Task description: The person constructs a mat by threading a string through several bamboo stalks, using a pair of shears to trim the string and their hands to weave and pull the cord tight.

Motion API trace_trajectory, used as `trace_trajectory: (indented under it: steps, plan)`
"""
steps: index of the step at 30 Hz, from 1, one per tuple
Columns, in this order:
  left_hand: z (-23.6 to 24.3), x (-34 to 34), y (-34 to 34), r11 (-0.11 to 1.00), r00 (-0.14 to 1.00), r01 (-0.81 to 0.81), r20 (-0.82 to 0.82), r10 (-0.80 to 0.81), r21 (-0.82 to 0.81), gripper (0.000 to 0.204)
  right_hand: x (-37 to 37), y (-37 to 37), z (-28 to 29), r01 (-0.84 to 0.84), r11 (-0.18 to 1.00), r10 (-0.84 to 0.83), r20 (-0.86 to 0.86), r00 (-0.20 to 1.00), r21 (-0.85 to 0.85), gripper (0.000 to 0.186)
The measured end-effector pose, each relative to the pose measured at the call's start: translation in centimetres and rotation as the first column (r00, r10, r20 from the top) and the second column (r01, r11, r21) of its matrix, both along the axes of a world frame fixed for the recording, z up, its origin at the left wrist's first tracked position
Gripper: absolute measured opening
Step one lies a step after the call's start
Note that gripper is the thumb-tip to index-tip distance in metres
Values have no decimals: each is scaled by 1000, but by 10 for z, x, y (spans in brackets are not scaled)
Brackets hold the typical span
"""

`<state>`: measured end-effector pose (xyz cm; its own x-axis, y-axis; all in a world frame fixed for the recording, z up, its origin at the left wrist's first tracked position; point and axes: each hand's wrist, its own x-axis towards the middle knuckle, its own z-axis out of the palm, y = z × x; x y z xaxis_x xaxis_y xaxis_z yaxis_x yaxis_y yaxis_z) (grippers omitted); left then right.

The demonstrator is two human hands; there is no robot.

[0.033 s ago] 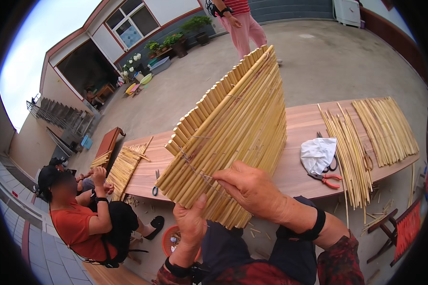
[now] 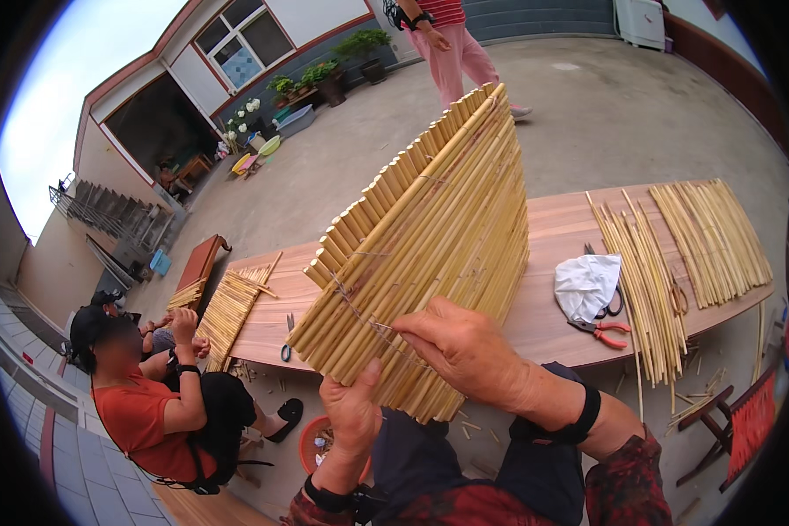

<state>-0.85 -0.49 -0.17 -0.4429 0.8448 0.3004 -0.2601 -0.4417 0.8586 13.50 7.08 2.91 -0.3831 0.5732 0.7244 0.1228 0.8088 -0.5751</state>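
A panel of yellow reed stalks [image 2: 430,254], bound side by side with thin cord, stands tilted in front of me over the table's near edge. The cut stalk ends line its upper left side. My left hand [image 2: 352,412] grips the lower left edge, thumb on the near face and fingers partly hidden. Pinched between thumb and finger, a thin silvery needle-like piece [image 2: 380,326] is in my right hand [image 2: 460,346], against the stalks along a line of cord stitching. The needle-like piece is mostly hidden by my fingers.
The wooden table [image 2: 561,228] bears red-handled pliers [image 2: 600,331], a white cloth [image 2: 586,287], loose reeds [image 2: 644,289], another reed mat [image 2: 714,237] and scissors [image 2: 287,342]. A seated co-worker [image 2: 153,394] is at left; a person in pink trousers [image 2: 451,66] stands beyond. A red basket [image 2: 307,447] sits below.
The person in pink trousers beyond the table has shifted slightly to the right, a shoe now showing more. My hands and the reed panel show no visible movement.
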Motion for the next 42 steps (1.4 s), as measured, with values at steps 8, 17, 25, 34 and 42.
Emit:
trace_trajectory:
  steps: [8,17,25,34,42]
  plan:
    - [1,0,-2,1000,1000,18,14,-18,-15,26,1,-2,6,-26,999,29,79,996,-39,17]
    - [0,1,-3,1000,1000,15,14,-15,-6,26,5,-4,9,-16,1000,18,108,994,-26,18]
    - [0,2,-4,1000,1000,28,7,-28,-8,28,7,-3,9,-7,1000,10,128,992,-23,17]
    - [-5,-1,-5,999,999,34,3,-34,-18,29,8,-4,11,2,999,-7,130,991,41,8]
    - [-7,2,-8,1000,999,22,-32,-22,-9,27,13,-7,20,-3,999,-6,232,973,37,17]
